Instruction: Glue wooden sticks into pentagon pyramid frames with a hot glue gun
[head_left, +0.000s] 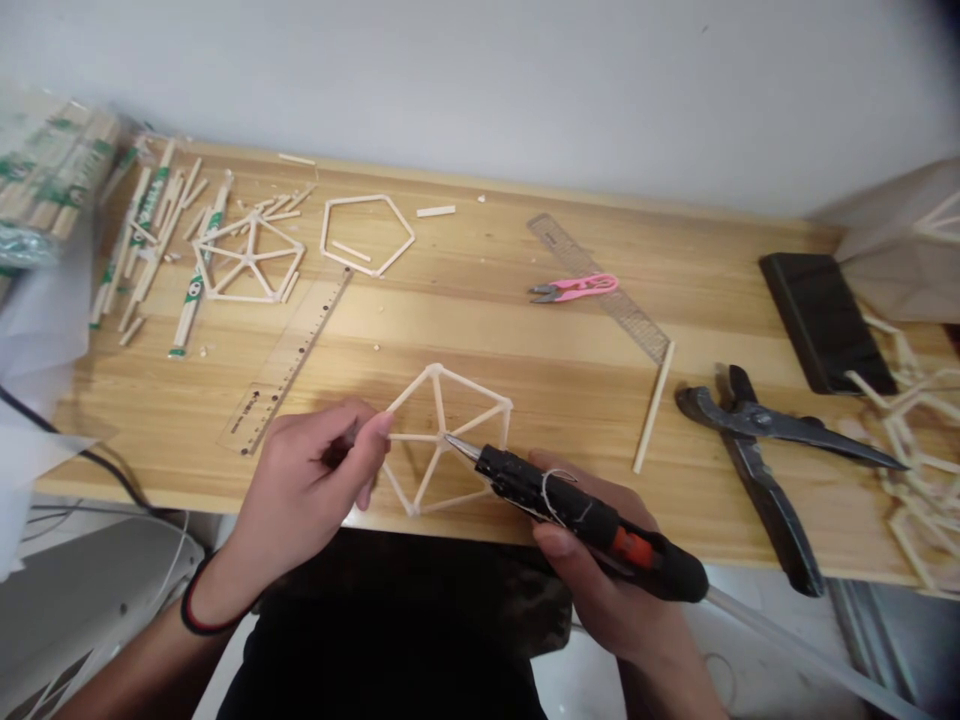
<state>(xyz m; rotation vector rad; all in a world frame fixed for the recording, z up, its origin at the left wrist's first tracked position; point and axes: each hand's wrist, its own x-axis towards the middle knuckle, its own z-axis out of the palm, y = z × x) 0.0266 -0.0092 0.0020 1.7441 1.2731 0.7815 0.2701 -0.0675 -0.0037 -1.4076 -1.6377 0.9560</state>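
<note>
A pentagon frame of thin wooden sticks (439, 402), with spokes meeting at its middle, is held just over the table's front part. My left hand (319, 480) pinches its left corner between thumb and fingers. In my right hand (600, 560) lies a black hot glue gun (570, 505), with a clear glue stick (795, 640) coming out of its back end. The metal nozzle points left and meets, or nearly meets, the joint where the spokes join. The gun hides part of the frame's right side.
Another spoked pentagon (251, 262) and a plain pentagon (367, 200) lie behind, near loose sticks and wrapped chopsticks (199, 270). Clear rulers (289, 360), pink snips (585, 287), a single stick (654, 405), black cutters (765, 425) and a black phone-like slab (825, 320) rest on the table.
</note>
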